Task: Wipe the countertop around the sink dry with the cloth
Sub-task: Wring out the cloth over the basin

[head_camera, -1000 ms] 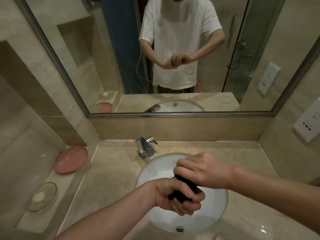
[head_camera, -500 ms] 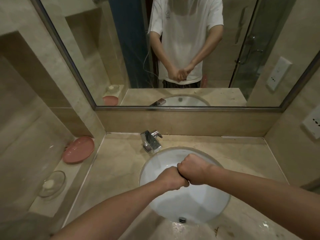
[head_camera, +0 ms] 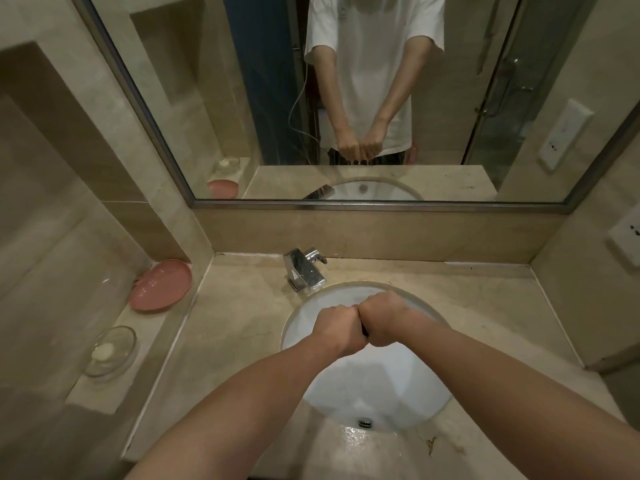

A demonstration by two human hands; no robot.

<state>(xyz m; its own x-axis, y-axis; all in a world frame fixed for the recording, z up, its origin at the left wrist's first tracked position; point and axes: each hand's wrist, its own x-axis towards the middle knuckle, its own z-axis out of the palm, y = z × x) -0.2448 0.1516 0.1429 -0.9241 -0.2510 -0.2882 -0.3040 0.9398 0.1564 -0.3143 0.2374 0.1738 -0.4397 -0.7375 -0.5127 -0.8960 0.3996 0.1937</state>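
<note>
Cloth (head_camera: 364,331) is lying crosswise between our fists, left hand (head_camera: 337,329) and right hand (head_camera: 381,320) clenching it over the sink (head_camera: 433,403).

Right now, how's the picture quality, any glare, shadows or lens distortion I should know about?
Head view: dim, warm light; wide-angle lens bends the mirror frame and walls outward. Glare only on the wet patch of countertop near the drain. Both forearms cast soft shadows into the sink. Left hand and right hand are sharp; the dark cloth between them barely shows.
</note>
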